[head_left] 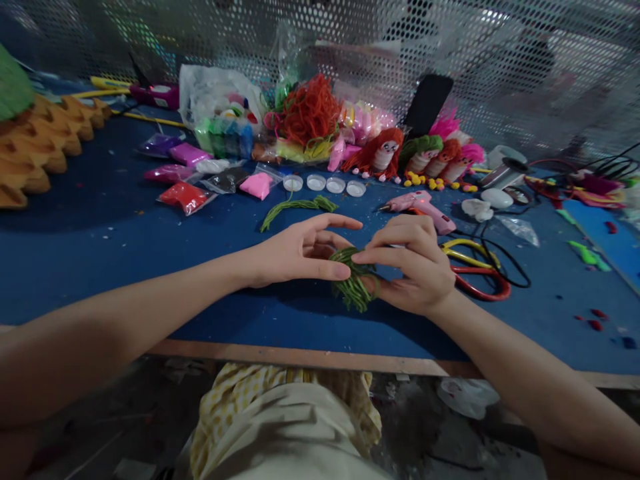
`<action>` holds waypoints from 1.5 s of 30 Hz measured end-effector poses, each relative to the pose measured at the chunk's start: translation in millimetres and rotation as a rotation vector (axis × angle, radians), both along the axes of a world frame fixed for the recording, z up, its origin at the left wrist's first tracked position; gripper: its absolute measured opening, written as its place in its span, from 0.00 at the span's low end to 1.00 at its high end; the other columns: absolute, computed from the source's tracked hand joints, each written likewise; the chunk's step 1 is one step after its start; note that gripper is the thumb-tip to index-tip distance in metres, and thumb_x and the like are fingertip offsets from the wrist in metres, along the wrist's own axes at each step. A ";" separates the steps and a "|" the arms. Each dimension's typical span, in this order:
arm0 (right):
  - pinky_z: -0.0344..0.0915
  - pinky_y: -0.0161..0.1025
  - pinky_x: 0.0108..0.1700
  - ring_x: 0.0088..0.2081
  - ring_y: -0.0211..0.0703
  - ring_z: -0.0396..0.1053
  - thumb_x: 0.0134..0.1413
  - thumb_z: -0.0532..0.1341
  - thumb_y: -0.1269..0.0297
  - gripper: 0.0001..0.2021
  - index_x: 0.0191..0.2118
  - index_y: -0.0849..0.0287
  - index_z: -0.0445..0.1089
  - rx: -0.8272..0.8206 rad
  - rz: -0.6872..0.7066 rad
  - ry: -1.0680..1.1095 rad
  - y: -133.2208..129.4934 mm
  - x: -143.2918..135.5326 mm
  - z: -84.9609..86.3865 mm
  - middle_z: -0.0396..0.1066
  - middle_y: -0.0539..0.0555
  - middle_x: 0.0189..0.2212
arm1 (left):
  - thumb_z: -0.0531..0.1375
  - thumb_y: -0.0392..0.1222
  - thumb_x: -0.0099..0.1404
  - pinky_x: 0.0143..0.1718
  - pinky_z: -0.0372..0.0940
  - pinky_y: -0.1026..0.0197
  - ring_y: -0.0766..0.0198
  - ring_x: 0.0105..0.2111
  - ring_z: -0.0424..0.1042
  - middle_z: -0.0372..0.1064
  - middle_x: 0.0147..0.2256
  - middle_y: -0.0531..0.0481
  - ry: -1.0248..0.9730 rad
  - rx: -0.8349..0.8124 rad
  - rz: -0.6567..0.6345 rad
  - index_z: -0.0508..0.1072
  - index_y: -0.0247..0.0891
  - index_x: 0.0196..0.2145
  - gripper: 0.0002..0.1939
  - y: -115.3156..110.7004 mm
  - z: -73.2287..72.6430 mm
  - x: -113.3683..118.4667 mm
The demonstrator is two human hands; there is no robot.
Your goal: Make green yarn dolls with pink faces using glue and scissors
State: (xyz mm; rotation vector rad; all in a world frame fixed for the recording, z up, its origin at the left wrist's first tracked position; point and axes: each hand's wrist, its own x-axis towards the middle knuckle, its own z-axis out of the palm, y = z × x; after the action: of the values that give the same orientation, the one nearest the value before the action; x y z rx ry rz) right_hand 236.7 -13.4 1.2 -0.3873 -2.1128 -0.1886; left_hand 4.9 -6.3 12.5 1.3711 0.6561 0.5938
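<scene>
A bundle of green yarn (pixel 354 285) is held just above the blue table, near its front edge. My right hand (pixel 413 263) pinches the bundle from the right, thumb below and fingers on top. On the other side, my left hand (pixel 310 250) has its fingers apart, with the thumb tip against the yarn's left side. Behind my left hand lies a smaller strand bundle of green yarn (pixel 295 208). A pink glue gun (pixel 423 205) rests beyond my right hand, and scissors with yellow and red handles (pixel 483 283) lie to its right.
Four small clear lids (pixel 316 183) form a row behind the hands. Packets of coloured clay (pixel 185 196) lie at the left. Yarn-haired dolls (pixel 384 155), orange-red yarn (pixel 313 113) and a black phone (pixel 429 103) stand along the back. An orange egg tray (pixel 43 143) sits far left.
</scene>
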 end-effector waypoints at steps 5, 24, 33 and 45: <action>0.69 0.45 0.42 0.40 0.44 0.70 0.63 0.67 0.64 0.08 0.47 0.47 0.78 0.064 -0.024 0.009 0.3 1.4 0.1 0.75 0.51 0.35 | 0.76 0.47 0.54 0.49 0.68 0.57 0.61 0.44 0.75 0.76 0.43 0.49 0.011 -0.027 0.046 0.68 0.41 0.60 0.39 -0.4 1.4 1.6; 0.68 0.45 0.37 0.33 0.44 0.70 0.57 0.65 0.69 0.07 0.30 0.53 0.67 -0.176 0.078 -0.028 -3.4 3.9 13.4 0.71 0.48 0.23 | 0.75 0.48 0.55 0.57 0.69 0.54 0.55 0.54 0.74 0.73 0.51 0.47 -0.114 0.243 0.409 0.65 0.46 0.60 0.38 11.7 -13.1 -1.9; 0.71 0.43 0.41 0.35 0.43 0.76 0.61 0.68 0.65 0.01 0.38 0.55 0.76 -0.335 -0.133 0.108 -3.7 -11.5 -0.7 0.81 0.53 0.34 | 0.74 0.46 0.57 0.57 0.70 0.54 0.55 0.56 0.74 0.72 0.55 0.44 -0.054 0.331 0.286 0.63 0.44 0.61 0.38 3.9 -9.5 -0.5; 0.70 0.43 0.43 0.37 0.43 0.72 0.60 0.66 0.71 0.03 0.37 0.55 0.73 -0.424 -0.133 0.054 -8.8 -10.5 5.9 0.79 0.53 0.33 | 0.71 0.45 0.58 0.60 0.69 0.48 0.53 0.56 0.74 0.73 0.49 0.45 0.020 0.257 0.346 0.64 0.40 0.60 0.35 1.2 -10.5 4.5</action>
State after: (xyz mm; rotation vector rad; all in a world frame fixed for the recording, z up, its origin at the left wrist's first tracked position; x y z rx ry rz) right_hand 226.1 -22.2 7.1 -0.7741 -2.0686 0.1965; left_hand 9.3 -5.1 2.0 1.5134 0.8651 0.9679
